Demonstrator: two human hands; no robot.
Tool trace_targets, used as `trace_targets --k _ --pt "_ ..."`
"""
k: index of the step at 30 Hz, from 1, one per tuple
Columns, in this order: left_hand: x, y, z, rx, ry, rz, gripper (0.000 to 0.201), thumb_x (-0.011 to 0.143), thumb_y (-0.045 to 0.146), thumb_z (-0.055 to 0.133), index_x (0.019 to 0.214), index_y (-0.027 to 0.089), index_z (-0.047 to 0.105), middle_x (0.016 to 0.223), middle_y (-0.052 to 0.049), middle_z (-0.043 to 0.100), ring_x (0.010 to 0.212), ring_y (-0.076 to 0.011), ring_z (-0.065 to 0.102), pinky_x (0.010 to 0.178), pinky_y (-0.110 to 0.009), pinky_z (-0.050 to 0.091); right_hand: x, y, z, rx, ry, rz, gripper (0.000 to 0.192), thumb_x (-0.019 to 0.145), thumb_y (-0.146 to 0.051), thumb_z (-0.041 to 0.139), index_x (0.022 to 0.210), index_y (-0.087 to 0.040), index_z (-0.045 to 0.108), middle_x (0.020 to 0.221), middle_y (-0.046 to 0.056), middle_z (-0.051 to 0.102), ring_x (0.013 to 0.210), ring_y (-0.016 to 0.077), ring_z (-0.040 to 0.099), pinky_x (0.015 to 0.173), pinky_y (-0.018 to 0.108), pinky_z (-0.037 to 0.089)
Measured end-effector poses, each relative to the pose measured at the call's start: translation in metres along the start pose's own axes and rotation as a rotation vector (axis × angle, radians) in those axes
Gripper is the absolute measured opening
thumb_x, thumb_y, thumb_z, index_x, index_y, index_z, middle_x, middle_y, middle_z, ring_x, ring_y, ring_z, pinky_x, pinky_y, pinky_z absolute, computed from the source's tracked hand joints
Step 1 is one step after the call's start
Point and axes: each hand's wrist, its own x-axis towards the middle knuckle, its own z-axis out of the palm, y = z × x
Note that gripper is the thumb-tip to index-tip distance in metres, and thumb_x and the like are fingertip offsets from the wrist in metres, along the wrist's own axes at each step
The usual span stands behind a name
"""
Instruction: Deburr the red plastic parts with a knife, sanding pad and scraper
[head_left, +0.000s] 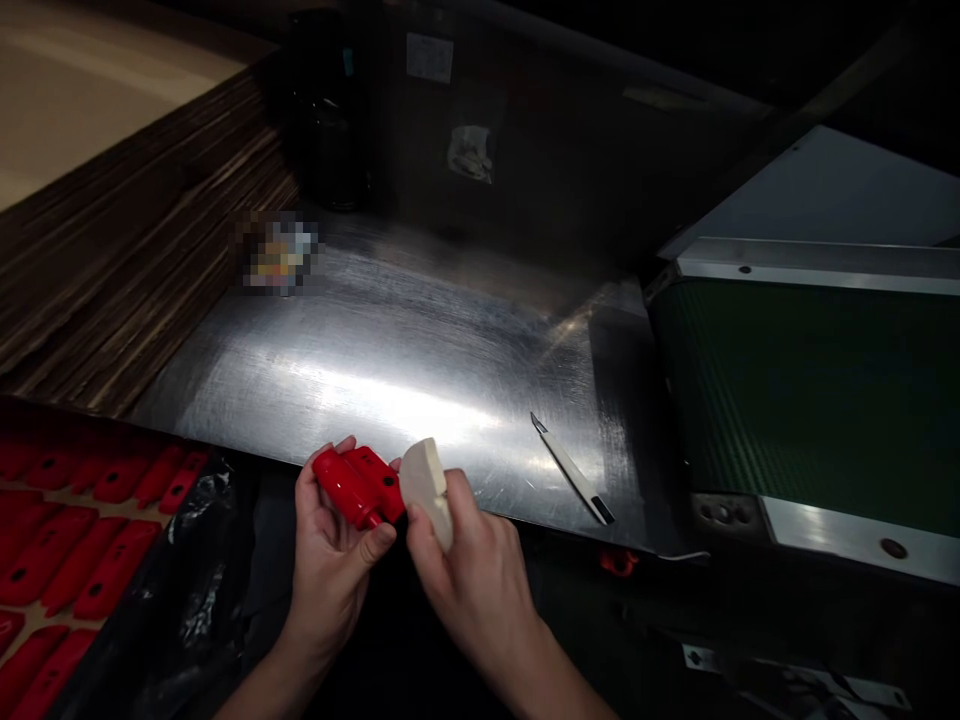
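My left hand (330, 550) grips a glossy red plastic part (358, 485) at the near edge of a shiny metal table (390, 340). My right hand (472, 570) holds a pale, wedge-shaped block (427, 487) pressed against the right end of the red part. Both hands hover just over the table's front edge. A thin white craft knife (571, 468) lies on the table to the right of my hands, blade tip pointing away.
A box of several more red parts (75, 540) sits at lower left beside black plastic film (202, 590). Stacked cardboard (112, 240) rises at the left. A green conveyor belt (810, 390) stands at the right. Dark containers (330, 110) stand at the back.
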Motion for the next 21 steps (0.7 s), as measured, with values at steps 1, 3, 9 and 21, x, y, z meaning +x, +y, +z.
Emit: trace_targets --k 1,3,9,21 --pt "-0.0002 0.0001 -0.0002 0.0 -0.014 -0.004 0.081 0.074 0.021 0.098 0.143 0.04 0.058 0.172 -0.005 0.043 0.136 -0.0284 0.067 0.101 -0.027 0.063 0.0002 -0.0003 -0.0002 -0.013 0.007 0.013 0.019 0.103 -0.033 0.044 0.1 -0.021 0.06 0.058 -0.003 0.066 0.046 0.0207 0.066 0.048 0.031 0.027" --pt "-0.0002 0.0 -0.0009 0.009 -0.022 -0.011 0.08 0.076 0.022 0.097 0.143 0.041 0.057 0.172 -0.004 0.041 0.138 -0.0277 0.065 0.103 -0.026 0.062 0.0001 -0.001 -0.0001 -0.018 0.002 -0.01 0.02 0.103 -0.033 0.044 0.102 -0.021 0.06 0.06 -0.003 0.067 0.047 0.0214 0.068 0.048 0.031 0.029" --pt "0.0001 -0.0014 -0.0011 0.04 -0.004 -0.007 0.085 0.074 0.026 0.099 0.145 0.041 0.055 0.172 -0.006 0.041 0.141 -0.031 0.062 0.107 -0.032 0.061 0.0012 0.0005 0.0005 -0.039 0.017 0.003 0.02 0.103 -0.034 0.044 0.101 -0.021 0.06 0.059 -0.002 0.069 0.047 0.0213 0.068 0.048 0.031 0.027" --pt "0.0009 -0.002 -0.0011 0.038 0.0 0.018 0.085 0.072 0.03 0.1 0.145 0.037 0.056 0.17 -0.008 0.044 0.135 -0.0293 0.067 0.1 -0.027 0.063 0.0029 0.0005 0.0003 -0.012 0.003 -0.061 0.019 0.103 -0.032 0.046 0.101 -0.021 0.061 0.06 -0.002 0.069 0.048 0.021 0.069 0.049 0.03 0.029"
